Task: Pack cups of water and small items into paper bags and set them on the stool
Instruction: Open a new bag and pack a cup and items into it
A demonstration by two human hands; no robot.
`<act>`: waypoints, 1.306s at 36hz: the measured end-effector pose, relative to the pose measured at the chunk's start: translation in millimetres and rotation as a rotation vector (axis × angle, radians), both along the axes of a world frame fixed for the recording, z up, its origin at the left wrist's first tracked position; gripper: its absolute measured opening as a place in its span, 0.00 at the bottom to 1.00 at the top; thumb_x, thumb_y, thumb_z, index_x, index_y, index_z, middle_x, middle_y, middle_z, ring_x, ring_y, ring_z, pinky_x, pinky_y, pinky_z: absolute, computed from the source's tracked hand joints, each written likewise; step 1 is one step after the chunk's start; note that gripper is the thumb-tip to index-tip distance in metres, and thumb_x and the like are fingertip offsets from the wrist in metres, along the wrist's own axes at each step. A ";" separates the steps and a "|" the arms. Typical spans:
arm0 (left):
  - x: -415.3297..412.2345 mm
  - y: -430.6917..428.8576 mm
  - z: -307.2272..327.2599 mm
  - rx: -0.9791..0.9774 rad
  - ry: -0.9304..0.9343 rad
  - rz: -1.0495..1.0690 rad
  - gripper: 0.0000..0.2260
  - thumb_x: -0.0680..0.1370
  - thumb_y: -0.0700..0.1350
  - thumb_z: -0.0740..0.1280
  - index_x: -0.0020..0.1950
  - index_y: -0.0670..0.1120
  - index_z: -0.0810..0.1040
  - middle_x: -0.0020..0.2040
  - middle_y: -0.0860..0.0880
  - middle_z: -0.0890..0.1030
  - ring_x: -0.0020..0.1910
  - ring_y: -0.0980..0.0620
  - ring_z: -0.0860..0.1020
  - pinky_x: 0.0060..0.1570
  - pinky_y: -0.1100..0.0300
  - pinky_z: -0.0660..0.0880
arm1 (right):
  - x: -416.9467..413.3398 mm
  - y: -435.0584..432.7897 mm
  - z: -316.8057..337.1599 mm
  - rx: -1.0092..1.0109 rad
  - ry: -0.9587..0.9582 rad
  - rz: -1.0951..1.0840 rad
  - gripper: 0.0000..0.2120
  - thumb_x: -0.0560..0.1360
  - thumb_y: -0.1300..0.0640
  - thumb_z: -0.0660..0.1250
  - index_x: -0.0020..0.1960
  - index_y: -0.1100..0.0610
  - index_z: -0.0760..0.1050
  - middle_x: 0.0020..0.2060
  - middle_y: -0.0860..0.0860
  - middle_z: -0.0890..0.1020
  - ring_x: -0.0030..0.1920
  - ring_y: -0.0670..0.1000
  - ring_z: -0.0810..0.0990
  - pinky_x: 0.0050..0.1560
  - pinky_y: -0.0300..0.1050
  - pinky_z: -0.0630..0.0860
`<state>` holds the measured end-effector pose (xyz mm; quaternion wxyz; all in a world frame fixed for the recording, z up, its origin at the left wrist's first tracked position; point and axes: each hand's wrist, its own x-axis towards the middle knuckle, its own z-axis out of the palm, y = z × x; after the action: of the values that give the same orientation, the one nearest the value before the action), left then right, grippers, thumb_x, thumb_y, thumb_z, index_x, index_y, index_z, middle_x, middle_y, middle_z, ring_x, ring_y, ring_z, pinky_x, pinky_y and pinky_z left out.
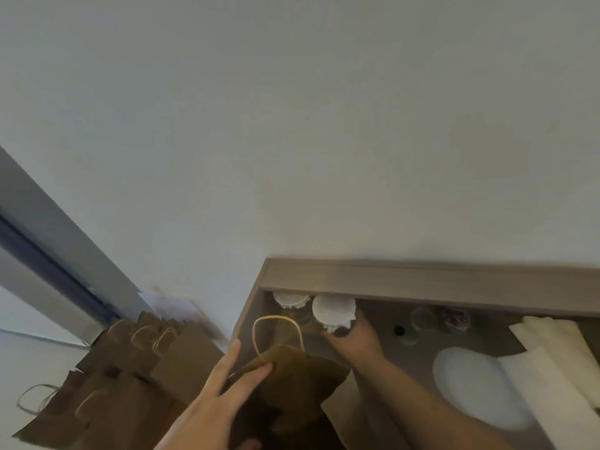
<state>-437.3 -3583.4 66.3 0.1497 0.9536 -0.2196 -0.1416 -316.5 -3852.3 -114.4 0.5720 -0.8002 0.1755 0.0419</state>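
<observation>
The pale wall (324, 125) fills most of my view. Below it, on the right, is the brown desk (422, 280) with its raised back ledge. Low to the left of the desk lies a heap of flat paper bags (130, 368) with twine handles; I cannot tell what they rest on.

On the right part of the desk are folded white sheets (558, 352), and just beside them a round white pad (477, 384).

At the desk's near left corner I hold up one brown paper bag (302, 378), its twine handle (276, 319) standing in a loop above the top edge. My left hand (220, 394) pinches that top edge: the thumb is pressed down on the paper, the forefinger sticks out straight past it, and the other fingers are hidden behind the bag.

My right hand (354, 342) reaches to the back of the desk, well apart from the bag's mouth. Its fingers are curled round the body of a lidded cup (333, 310), just under the white lid. The cup stands upright against the back ledge. A second lidded cup (290, 298) stands just to its left in the corner, touched by neither hand.

Further right along the ledge sit a clear empty cup (422, 318), a small dark object (399, 330) and a small patterned item (454, 319), all too blurred to name.
</observation>
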 end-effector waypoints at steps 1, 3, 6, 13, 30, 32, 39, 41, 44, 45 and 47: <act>2.2 -2.0 1.4 0.056 -0.013 -0.009 0.37 0.78 0.60 0.71 0.75 0.80 0.48 0.76 0.70 0.26 0.80 0.64 0.43 0.75 0.67 0.45 | -6.6 -1.6 -1.3 -0.007 0.004 -0.002 0.32 0.67 0.44 0.81 0.65 0.35 0.68 0.53 0.37 0.78 0.62 0.51 0.79 0.62 0.49 0.77; 5.3 -3.0 3.1 0.084 -0.025 -0.029 0.36 0.78 0.61 0.71 0.73 0.80 0.49 0.76 0.69 0.26 0.82 0.61 0.45 0.78 0.63 0.48 | -21.4 -5.7 -6.7 -0.026 0.006 0.002 0.36 0.67 0.44 0.82 0.70 0.39 0.70 0.59 0.41 0.79 0.66 0.52 0.78 0.65 0.51 0.77; 10.8 2.7 -2.6 0.083 -0.050 -0.073 0.38 0.76 0.60 0.73 0.71 0.81 0.49 0.75 0.70 0.25 0.83 0.60 0.47 0.80 0.61 0.54 | -50.0 -14.2 -11.7 -0.039 0.021 -0.020 0.41 0.66 0.41 0.81 0.75 0.42 0.68 0.66 0.44 0.79 0.68 0.51 0.77 0.69 0.54 0.76; 18.4 12.1 -1.5 0.127 -0.067 -0.145 0.39 0.74 0.63 0.73 0.72 0.81 0.48 0.72 0.70 0.22 0.83 0.56 0.55 0.77 0.59 0.64 | -124.8 -27.3 18.0 -0.166 0.220 -0.025 0.21 0.78 0.54 0.75 0.68 0.53 0.73 0.47 0.43 0.77 0.40 0.39 0.74 0.40 0.26 0.74; 36.2 31.7 1.5 0.076 -0.017 -0.310 0.36 0.78 0.57 0.72 0.68 0.80 0.47 0.71 0.69 0.22 0.81 0.61 0.58 0.76 0.66 0.61 | -172.6 -37.8 119.7 -0.677 0.200 -0.135 0.24 0.82 0.49 0.65 0.76 0.46 0.67 0.70 0.48 0.75 0.62 0.48 0.77 0.62 0.43 0.75; 37.7 32.8 3.8 0.086 -0.007 -0.315 0.35 0.80 0.55 0.71 0.68 0.79 0.47 0.72 0.68 0.23 0.81 0.60 0.59 0.76 0.65 0.60 | -154.8 -24.5 125.1 -0.747 0.154 -0.032 0.29 0.81 0.40 0.65 0.79 0.43 0.63 0.75 0.47 0.70 0.70 0.50 0.73 0.69 0.46 0.72; 40.4 44.7 13.5 0.079 0.030 -0.277 0.34 0.83 0.45 0.66 0.77 0.74 0.52 0.80 0.63 0.29 0.81 0.59 0.60 0.78 0.63 0.58 | -119.5 1.1 116.9 -0.851 0.358 0.188 0.44 0.75 0.38 0.68 0.85 0.45 0.51 0.81 0.53 0.60 0.78 0.61 0.65 0.74 0.59 0.71; 39.4 47.9 14.4 0.060 0.032 -0.265 0.34 0.83 0.44 0.66 0.76 0.74 0.53 0.81 0.63 0.31 0.80 0.60 0.60 0.78 0.64 0.59 | -116.7 4.9 115.4 -0.887 0.390 0.205 0.44 0.76 0.38 0.69 0.85 0.47 0.51 0.80 0.55 0.61 0.78 0.62 0.65 0.74 0.58 0.72; 36.9 49.7 14.6 0.036 0.021 -0.252 0.34 0.83 0.43 0.65 0.77 0.74 0.55 0.81 0.63 0.33 0.79 0.60 0.62 0.78 0.63 0.61 | -112.2 5.6 112.9 -0.882 0.446 0.176 0.43 0.76 0.40 0.68 0.84 0.49 0.52 0.77 0.57 0.64 0.75 0.63 0.68 0.72 0.56 0.74; 36.3 49.8 15.0 0.036 0.015 -0.252 0.33 0.83 0.44 0.65 0.77 0.74 0.55 0.82 0.63 0.33 0.79 0.60 0.63 0.77 0.63 0.62 | -110.6 5.7 112.4 -0.863 0.460 0.166 0.44 0.75 0.41 0.68 0.84 0.50 0.52 0.76 0.57 0.64 0.74 0.63 0.69 0.71 0.56 0.74; 35.3 49.8 15.5 0.038 0.004 -0.249 0.32 0.84 0.46 0.65 0.78 0.73 0.54 0.81 0.64 0.32 0.78 0.60 0.64 0.76 0.65 0.64 | -107.5 6.1 111.5 -0.830 0.486 0.151 0.45 0.73 0.41 0.70 0.83 0.49 0.53 0.74 0.58 0.65 0.72 0.64 0.71 0.71 0.57 0.74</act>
<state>-402.0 -3533.6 81.8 0.1131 0.9213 -0.3333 -0.1651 -424.0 -3846.1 -2.9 0.1426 -0.9383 0.2471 0.1956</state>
